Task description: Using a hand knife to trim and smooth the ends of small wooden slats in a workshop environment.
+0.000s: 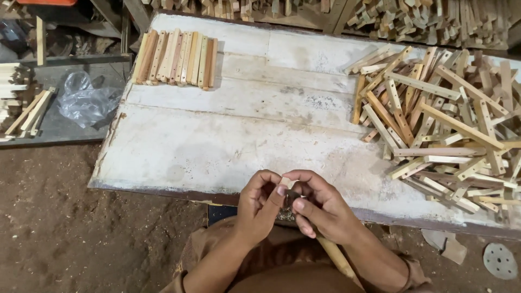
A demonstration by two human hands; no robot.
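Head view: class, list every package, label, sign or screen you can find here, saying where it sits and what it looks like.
Plastic bag: crumpled, clear and greyish, on the dark low surface left of the white board.
No labels, signs or screens show.

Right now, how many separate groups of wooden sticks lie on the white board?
2. A neat row lies at the board's far left corner; a loose pile covers its right side. Some sticks in the pile may be hidden underneath.
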